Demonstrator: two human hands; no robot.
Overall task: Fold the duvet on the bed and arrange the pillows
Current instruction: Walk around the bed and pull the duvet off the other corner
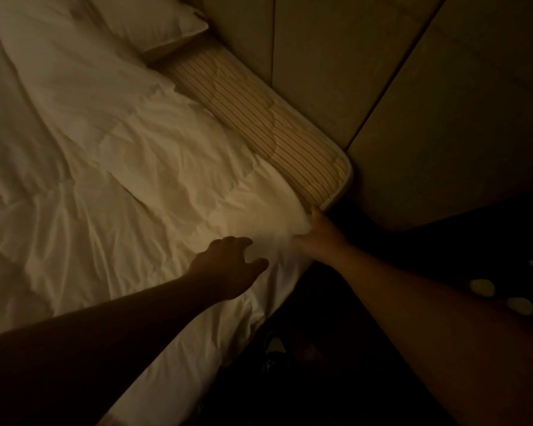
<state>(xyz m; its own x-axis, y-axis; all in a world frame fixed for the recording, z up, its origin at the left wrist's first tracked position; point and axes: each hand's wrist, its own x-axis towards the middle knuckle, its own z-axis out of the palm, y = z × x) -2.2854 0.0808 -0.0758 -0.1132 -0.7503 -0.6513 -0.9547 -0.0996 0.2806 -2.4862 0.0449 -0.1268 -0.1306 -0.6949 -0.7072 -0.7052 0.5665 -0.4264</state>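
While the right hand (319,230) pinches the unfolded duvet (130,167) at four o'clock, the left hand (228,265) hovers spread; the pillow (154,23) at twelve waits.

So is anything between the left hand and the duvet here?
Nothing visible. The left hand hovers open just over the white duvet, bare fabric beneath it, while the right hand already grips the duvet's corner.
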